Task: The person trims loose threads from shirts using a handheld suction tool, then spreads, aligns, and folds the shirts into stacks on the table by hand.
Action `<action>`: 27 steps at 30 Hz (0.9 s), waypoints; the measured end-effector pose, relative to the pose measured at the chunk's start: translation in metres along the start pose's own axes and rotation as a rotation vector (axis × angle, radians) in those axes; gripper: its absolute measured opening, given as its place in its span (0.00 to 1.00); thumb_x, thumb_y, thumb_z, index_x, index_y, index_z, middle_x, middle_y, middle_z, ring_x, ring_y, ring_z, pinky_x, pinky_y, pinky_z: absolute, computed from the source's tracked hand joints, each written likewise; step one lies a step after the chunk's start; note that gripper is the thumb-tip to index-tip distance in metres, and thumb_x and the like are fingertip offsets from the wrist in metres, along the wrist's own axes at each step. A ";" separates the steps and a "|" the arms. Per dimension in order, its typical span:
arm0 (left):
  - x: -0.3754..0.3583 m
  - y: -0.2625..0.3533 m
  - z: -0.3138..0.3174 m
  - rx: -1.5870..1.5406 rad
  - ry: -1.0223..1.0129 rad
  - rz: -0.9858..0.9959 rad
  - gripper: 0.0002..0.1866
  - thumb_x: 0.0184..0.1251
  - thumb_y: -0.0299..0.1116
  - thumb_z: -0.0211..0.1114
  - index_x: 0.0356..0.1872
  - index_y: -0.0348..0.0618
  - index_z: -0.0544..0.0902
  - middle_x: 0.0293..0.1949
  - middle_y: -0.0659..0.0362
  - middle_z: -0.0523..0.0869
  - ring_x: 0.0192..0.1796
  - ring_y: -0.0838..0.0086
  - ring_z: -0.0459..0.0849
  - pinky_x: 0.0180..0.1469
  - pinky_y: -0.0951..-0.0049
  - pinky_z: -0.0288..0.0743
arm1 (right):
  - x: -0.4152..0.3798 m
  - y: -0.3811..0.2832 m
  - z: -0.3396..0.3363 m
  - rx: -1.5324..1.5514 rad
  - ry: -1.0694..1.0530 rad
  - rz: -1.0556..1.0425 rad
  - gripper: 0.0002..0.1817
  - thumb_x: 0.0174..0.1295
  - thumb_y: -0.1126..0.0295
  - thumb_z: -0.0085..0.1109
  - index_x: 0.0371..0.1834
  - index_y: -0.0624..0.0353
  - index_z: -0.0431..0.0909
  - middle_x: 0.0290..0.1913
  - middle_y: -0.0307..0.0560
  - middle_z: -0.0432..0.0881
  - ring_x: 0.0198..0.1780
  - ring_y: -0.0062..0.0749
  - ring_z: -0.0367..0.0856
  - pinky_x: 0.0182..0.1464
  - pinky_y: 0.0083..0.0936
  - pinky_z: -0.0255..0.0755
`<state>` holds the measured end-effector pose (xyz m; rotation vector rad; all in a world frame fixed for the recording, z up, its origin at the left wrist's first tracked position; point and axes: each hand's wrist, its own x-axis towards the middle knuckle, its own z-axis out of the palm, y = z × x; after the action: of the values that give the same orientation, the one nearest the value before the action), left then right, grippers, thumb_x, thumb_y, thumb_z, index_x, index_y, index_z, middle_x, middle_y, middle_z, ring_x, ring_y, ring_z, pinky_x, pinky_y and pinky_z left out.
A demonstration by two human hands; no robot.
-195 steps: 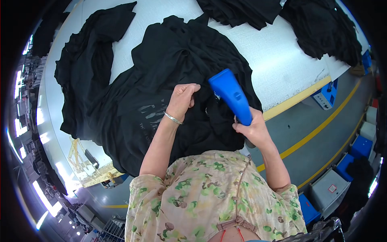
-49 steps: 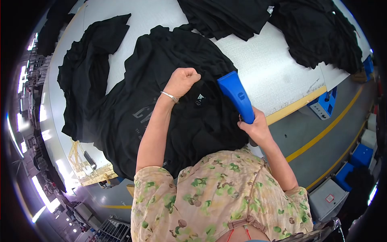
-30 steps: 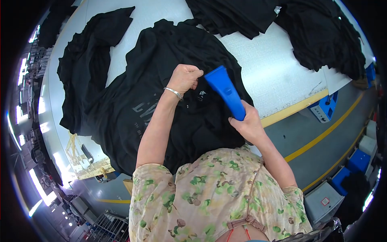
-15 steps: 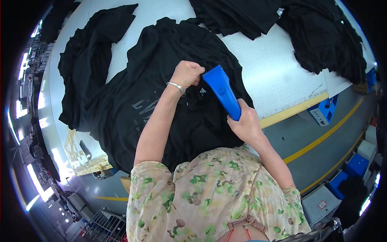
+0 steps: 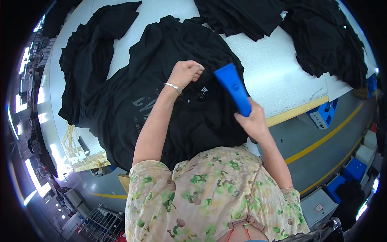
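A black garment (image 5: 189,125) with pale printed lettering lies rumpled on the white table, its near edge against my body. Over its upper middle is my left hand (image 5: 186,75), with fingers curled and pressed together. Whatever they hold, if anything, is hidden or too small to make out. In my right hand (image 5: 256,121) is a blue handheld tool (image 5: 233,86), shaped like a clipper with a broad flat end. My fingers wrap round its lower end. The tool points up and left above the garment's right part, its broad end apart from my left hand.
More black garments lie on the table (image 5: 270,76): a left one (image 5: 86,64), a back one (image 5: 242,18) and a right one (image 5: 326,44). A blue box with knobs (image 5: 323,114) hangs at the table's right edge. Grey bins (image 5: 318,205) stand on the floor.
My right hand has moved right with the blue tool, widening the space to my left hand. My left hand has shifted slightly left, its fingers still curled.
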<state>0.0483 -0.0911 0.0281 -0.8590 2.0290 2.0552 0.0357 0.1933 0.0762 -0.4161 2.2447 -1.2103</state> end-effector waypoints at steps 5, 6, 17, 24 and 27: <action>-0.017 -0.016 -0.011 0.041 0.075 0.125 0.11 0.71 0.31 0.62 0.41 0.33 0.88 0.35 0.58 0.90 0.36 0.79 0.86 0.41 0.78 0.80 | 0.001 0.023 -0.017 0.323 0.018 0.220 0.10 0.51 0.78 0.64 0.36 0.66 0.76 0.25 0.40 0.76 0.31 0.25 0.78 0.38 0.31 0.74; -0.022 -0.016 -0.009 0.121 0.099 0.176 0.11 0.71 0.31 0.63 0.41 0.33 0.88 0.35 0.58 0.90 0.36 0.79 0.87 0.42 0.77 0.79 | -0.001 0.025 -0.016 0.326 0.028 0.195 0.09 0.52 0.78 0.63 0.35 0.65 0.75 0.25 0.39 0.76 0.29 0.24 0.77 0.35 0.28 0.73; -0.043 -0.013 0.003 1.054 0.765 0.779 0.13 0.51 0.21 0.61 0.39 0.47 0.78 0.26 0.56 0.80 0.31 0.58 0.81 0.37 0.58 0.72 | -0.008 0.050 -0.008 0.301 0.084 0.099 0.07 0.53 0.80 0.63 0.32 0.63 0.74 0.25 0.38 0.76 0.25 0.21 0.77 0.31 0.23 0.74; -0.056 -0.003 0.021 0.507 0.709 0.459 0.20 0.53 0.15 0.53 0.49 0.40 0.77 0.32 0.46 0.82 0.36 0.48 0.83 0.40 0.56 0.75 | -0.013 0.052 -0.010 0.396 0.087 0.159 0.07 0.53 0.82 0.63 0.32 0.63 0.74 0.25 0.39 0.77 0.25 0.21 0.77 0.31 0.23 0.74; -0.053 -0.019 0.024 0.868 0.709 0.855 0.22 0.48 0.20 0.58 0.49 0.41 0.80 0.50 0.50 0.82 0.55 0.54 0.80 0.58 0.58 0.71 | -0.014 0.057 -0.010 0.421 0.090 0.166 0.07 0.53 0.82 0.63 0.32 0.63 0.75 0.25 0.39 0.77 0.25 0.21 0.77 0.31 0.23 0.74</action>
<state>0.0940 -0.0510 0.0355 -0.5976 3.6822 0.7351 0.0404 0.2383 0.0376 -0.0119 1.9753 -1.5836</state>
